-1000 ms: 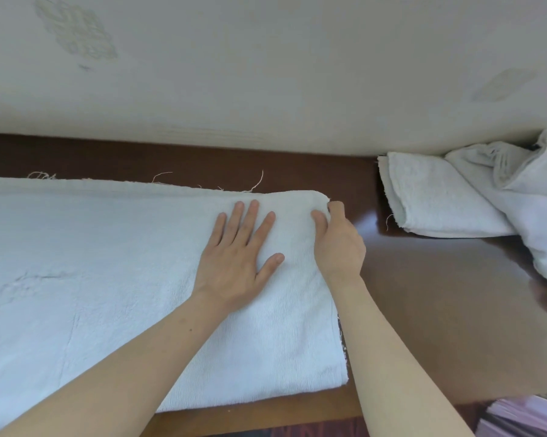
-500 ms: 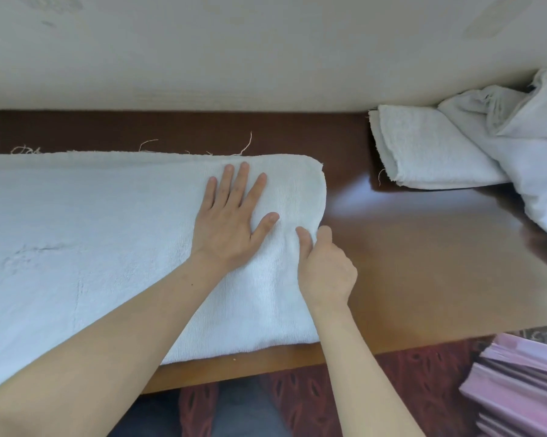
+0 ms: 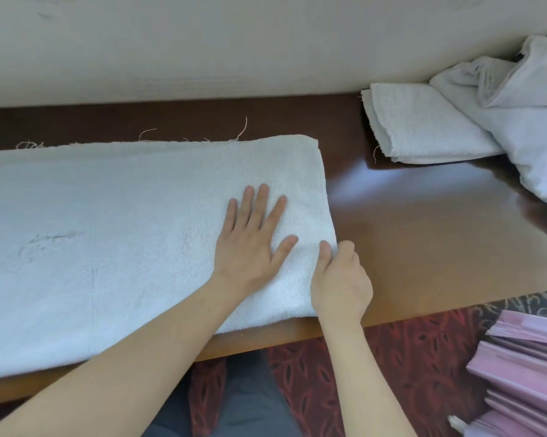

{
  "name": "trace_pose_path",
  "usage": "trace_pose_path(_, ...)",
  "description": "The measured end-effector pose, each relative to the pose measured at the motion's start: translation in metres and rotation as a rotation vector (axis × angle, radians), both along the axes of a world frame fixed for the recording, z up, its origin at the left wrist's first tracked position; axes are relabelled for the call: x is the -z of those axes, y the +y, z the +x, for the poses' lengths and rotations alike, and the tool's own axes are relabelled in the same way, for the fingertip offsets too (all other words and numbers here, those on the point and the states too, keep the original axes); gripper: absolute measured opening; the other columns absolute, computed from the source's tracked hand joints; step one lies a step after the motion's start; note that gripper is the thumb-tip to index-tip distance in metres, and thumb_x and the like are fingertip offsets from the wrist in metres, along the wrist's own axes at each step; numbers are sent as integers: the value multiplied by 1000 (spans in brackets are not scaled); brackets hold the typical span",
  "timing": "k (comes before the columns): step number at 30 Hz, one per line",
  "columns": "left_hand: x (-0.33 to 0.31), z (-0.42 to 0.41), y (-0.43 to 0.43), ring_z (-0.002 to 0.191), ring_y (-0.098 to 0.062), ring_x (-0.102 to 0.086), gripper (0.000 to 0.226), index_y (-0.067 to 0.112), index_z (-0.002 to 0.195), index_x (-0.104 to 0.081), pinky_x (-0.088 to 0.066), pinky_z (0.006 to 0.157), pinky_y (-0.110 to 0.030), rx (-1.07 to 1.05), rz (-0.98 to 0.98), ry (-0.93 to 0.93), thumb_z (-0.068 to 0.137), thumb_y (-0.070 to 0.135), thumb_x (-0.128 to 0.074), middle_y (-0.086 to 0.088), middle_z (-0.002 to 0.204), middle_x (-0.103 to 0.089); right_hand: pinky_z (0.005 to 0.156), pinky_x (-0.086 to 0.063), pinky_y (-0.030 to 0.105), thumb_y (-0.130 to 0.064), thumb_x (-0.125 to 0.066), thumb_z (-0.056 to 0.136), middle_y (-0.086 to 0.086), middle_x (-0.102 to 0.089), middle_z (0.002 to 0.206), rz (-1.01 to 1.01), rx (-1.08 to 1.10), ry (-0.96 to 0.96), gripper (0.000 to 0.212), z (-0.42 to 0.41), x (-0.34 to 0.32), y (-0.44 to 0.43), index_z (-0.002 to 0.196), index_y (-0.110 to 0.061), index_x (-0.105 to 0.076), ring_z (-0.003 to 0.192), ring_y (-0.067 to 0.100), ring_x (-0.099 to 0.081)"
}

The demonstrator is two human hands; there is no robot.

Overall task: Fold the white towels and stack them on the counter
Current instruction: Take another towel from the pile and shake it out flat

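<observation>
White terry cloth, soft and limp, is what I am working. I judge it light and without stiffness of its own, so it will sag wherever I let go. The towel (image 3: 124,231) lies flat on the brown counter (image 3: 439,231), running from the middle of my view out past 9 o'clock. Its thick, rounded right edge suggests it is already doubled. The polished wood looks slick, so I expect the cloth to skate unless one palm pins it. Frayed threads trail off the far hem toward 12 o'clock, and I would not grip there. The best hold, I think, is the right edge close to the near corner, with all layers pinched together.

My left hand (image 3: 253,244) lies flat with its fingers straight and slightly spread, pointing to 12 o'clock. The palm presses the towel near its right end and grasps nothing. My right hand (image 3: 340,279) sits just at 3 o'clock of the left, on the towel's right edge, thumb on top and fingers curled over the edge. It appears to pinch that edge, though the underside is hidden from me. Both forearms come in from 6 o'clock.

One folded towel (image 3: 423,127) rests at 1 o'clock. A crumpled heap of towels (image 3: 533,105) touches it at 2 o'clock.
</observation>
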State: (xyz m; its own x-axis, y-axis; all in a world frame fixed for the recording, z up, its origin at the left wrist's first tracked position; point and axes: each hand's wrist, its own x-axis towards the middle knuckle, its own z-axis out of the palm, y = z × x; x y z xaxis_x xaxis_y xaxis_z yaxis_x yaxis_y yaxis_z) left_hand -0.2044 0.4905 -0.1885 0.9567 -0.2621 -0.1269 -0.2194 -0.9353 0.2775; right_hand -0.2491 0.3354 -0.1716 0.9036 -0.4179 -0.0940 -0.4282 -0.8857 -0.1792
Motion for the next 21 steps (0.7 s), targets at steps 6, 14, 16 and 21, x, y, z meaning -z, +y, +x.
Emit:
trace_pose_path(6,5,1,2,153,-26,12,69,28,160,-7,-2,124,-51,25,31,-7,100,62,-10,-6,167,6,48,-4,17,-49,-32,100,0,-45,42,-71,-175,-86,47,-1,3,-14,80,-10,-49,29,27,-45)
trace_pose_path(14,-1,-4,13,153,-22,15,68,28,160,-4,1,124,-47,-13,-20,14,101,62,-5,-3,167,8,52,-32,31,-42,-43,103,7,-58,82,-74,-57,-170,36,4,1,-5,108,-8,-54,64,30,-59)
trace_pose_path(16,-4,-2,32,152,-20,17,67,30,159,-1,6,124,-44,-102,-7,0,100,62,-4,0,167,10,79,-42,41,-42,-40,103,9,-62,102,-52,-176,-296,41,21,-6,14,117,-8,-58,89,30,-60)
trace_pose_path(21,1,23,96,151,-18,20,67,36,157,9,14,122,-38,-331,68,41,96,65,2,4,166,15,120,-17,50,-46,-27,106,9,-39,155,104,-650,-189,52,89,5,82,144,-16,-47,146,30,-30)
